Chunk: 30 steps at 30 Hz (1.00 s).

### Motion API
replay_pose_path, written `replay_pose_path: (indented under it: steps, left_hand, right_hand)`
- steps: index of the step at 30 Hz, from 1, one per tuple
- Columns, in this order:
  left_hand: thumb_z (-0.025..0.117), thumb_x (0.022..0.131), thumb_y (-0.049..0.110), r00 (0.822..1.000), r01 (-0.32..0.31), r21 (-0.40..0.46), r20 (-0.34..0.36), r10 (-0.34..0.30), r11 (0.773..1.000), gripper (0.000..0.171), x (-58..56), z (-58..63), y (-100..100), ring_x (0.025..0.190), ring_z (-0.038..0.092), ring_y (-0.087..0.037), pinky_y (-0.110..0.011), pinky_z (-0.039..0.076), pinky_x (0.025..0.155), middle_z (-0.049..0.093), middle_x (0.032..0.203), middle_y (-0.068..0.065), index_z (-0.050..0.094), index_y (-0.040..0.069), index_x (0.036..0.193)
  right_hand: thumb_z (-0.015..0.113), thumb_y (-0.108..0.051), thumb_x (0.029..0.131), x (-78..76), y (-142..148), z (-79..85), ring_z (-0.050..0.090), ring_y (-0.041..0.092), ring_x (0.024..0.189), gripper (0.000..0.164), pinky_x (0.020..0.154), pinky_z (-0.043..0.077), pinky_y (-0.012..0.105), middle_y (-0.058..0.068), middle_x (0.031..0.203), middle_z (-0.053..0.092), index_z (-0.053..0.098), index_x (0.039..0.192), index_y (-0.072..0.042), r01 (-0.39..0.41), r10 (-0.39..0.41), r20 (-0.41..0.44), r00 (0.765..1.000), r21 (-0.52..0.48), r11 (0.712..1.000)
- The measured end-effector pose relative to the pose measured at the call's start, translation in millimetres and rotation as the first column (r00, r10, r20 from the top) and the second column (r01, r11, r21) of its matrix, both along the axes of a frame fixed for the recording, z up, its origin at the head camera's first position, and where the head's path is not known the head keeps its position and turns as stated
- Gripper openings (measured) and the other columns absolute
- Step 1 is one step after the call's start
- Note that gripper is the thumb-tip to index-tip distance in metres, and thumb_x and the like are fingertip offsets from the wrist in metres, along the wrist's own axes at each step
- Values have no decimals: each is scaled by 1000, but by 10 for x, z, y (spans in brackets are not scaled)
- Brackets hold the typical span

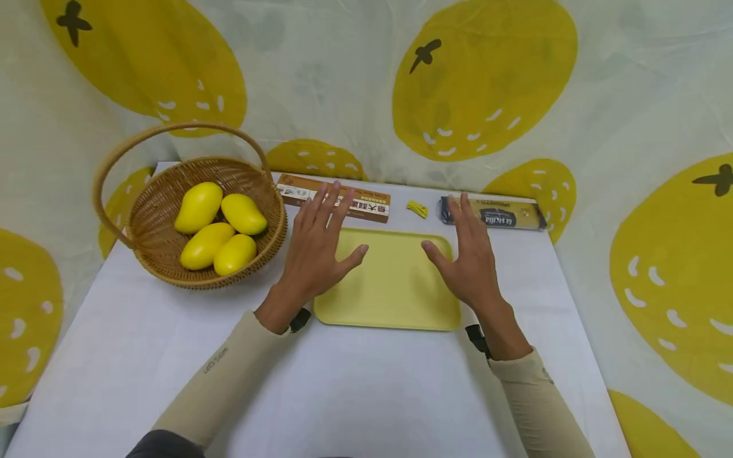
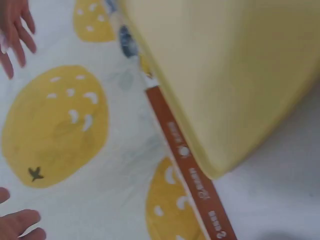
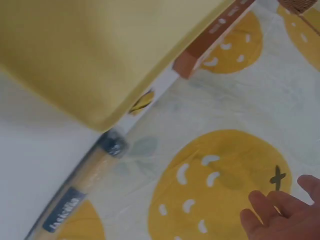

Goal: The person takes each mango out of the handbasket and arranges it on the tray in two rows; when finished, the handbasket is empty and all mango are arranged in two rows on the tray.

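My left hand (image 1: 321, 248) and right hand (image 1: 471, 264) hover, fingers straight and thumbs apart, near the side edges of the pale-yellow rectangular tray (image 1: 392, 280), toward the white-clothed bench (image 1: 372, 394)'s far edge.

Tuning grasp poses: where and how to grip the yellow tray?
Likely both short rims, from left and right together: the tray lies flat, wide and shallow, and the brown box sits close behind its far edge.
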<state>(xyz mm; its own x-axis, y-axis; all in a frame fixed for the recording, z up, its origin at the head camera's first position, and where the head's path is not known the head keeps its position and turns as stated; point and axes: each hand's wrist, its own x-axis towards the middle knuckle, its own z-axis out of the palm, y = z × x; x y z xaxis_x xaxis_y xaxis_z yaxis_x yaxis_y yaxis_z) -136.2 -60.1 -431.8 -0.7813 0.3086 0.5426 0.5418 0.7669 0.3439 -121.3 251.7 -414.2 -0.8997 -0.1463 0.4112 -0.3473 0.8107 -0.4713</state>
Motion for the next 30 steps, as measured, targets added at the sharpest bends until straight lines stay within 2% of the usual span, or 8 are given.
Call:
replay_pose_path:
  steps: [4, 8, 13, 15, 21, 26, 30]
  left_hand:
    - [64, 95, 50, 997, 7, 190, -80, 8, 982, 89, 170, 137, -42, 162, 29, -30, -58, 24, 128, 33, 175, -4, 28, 18, 170]
    - [67, 92, 44, 991, -20, 351, -119, 65, 936, 87, 361, 256, -127, 157, 38, -30, -57, 30, 123, 45, 169, -5, 35, 14, 167]
    - [66, 92, 43, 972, -78, 475, -160, 173, 876, 82, 564, 353, -285, 154, 40, -31, -53, 29, 122, 48, 166, -7, 41, 7, 161]
    - [65, 93, 44, 956, -107, 517, -180, 230, 849, 79, 627, 368, -366, 152, 41, -32, -52, 28, 124, 51, 164, -8, 44, 5, 158]
    - [68, 94, 45, 895, -178, 646, -208, 395, 743, 76, 782, 363, -624, 144, 46, -36, -51, 30, 123, 58, 154, -15, 49, -4, 148]
    - [67, 87, 33, 849, -266, 691, -162, 503, 673, 73, 895, 356, -826, 142, 46, -33, -44, 30, 122, 57, 154, -13, 51, -4, 148]
    - [65, 88, 30, 816, -336, 705, -113, 567, 625, 71, 972, 358, -971, 142, 44, -29, -40, 30, 122, 56, 155, -9, 50, -1, 150]
  right_hand:
    - [83, -31, 90, 22, -139, 93, 38, 32, 157, 89, 129, 25, 61, 0, 174, 35, 37, 167, -24, -59, 50, -94, 994, -87, 994]
    - [84, -26, 88, 39, -277, 185, 45, 29, 152, 86, 125, 35, 54, 2, 167, 47, 44, 163, -19, -113, 90, -163, 983, -139, 984]
    - [82, -28, 89, 51, -465, 266, 49, 27, 148, 83, 121, 40, 49, 0, 164, 51, 45, 163, -19, -178, 143, -215, 966, -156, 971]
    - [81, -30, 90, 46, -547, 288, 49, 26, 148, 82, 120, 41, 49, -1, 164, 51, 45, 163, -18, -206, 166, -228, 959, -162, 965]
    - [82, -31, 90, 20, -781, 323, 49, 25, 147, 82, 119, 42, 48, 0, 163, 51, 45, 162, -18, -272, 227, -243, 943, -171, 947]
    - [82, -30, 90, 2, -958, 343, 51, 24, 144, 81, 118, 44, 46, 0, 162, 52, 46, 162, -18, -304, 255, -249, 934, -182, 935]
    - [82, -31, 90, -21, -1097, 347, 51, 23, 144, 80, 117, 44, 44, 0, 162, 52, 46, 161, -18, -343, 290, -254, 923, -201, 918]
